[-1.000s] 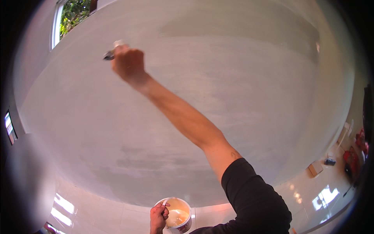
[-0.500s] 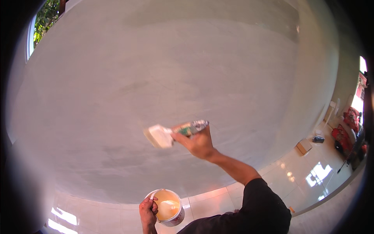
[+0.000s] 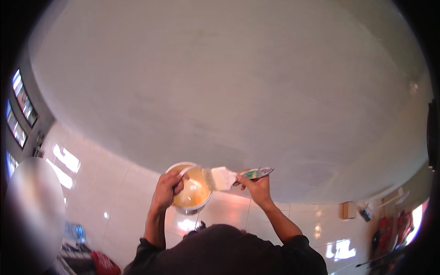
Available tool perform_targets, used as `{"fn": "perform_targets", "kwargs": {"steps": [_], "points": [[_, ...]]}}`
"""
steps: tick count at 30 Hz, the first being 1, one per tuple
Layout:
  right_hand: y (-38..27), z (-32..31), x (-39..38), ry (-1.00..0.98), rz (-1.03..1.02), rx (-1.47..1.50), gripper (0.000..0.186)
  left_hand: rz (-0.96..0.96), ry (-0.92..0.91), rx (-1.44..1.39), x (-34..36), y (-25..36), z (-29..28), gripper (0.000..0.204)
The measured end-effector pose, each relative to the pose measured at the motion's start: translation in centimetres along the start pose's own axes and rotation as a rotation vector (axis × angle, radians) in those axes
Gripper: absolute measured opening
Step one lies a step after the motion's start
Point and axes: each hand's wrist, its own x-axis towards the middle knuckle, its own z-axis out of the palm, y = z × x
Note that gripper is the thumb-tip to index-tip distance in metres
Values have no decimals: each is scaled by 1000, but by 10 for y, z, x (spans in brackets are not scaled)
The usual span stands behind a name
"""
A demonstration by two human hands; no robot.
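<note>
My left hand (image 3: pixel 167 190) is closed on the pale handle of a white bucket (image 3: pixel 189 201) that holds cream-coloured liquid. My right hand (image 3: pixel 258 187) grips a wide paintbrush (image 3: pixel 223 178) by its patterned handle, with the pale bristles over the bucket's right rim; whether they touch it I cannot tell. Beyond both hands stands a large grey wall (image 3: pixel 229 91) with uneven, patchy shading.
The glossy tiled floor (image 3: pixel 105 178) runs along the wall's foot. At the right lie a cardboard box (image 3: pixel 348 210) and red items (image 3: pixel 401 224). A blue plastic bottle (image 3: pixel 75 232) and a red bag (image 3: pixel 105 263) are at lower left. Windows (image 3: pixel 25 96) show at far left.
My right hand with the brush has come down from high on the wall to the bucket. My left hand and bucket now appear higher in view, and the view has shifted.
</note>
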Motion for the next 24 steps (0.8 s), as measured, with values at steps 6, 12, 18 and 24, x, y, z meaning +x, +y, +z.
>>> {"fn": "perform_targets", "kwargs": {"steps": [6, 12, 18, 24], "points": [[7, 9, 7, -31, -16, -75, 17, 2, -59, -38, 8, -15, -5, 25], [4, 27, 12, -161, -59, -250, 16, -66, -164, -48, 12, -8, -3, 25], [11, 51, 16, -445, -86, -637, 19, -90, -254, -6, 13, -4, 4, 26], [52, 61, 31, -632, -47, -841, 18, -168, -324, 28, 12, 0, 14, 26]]}}
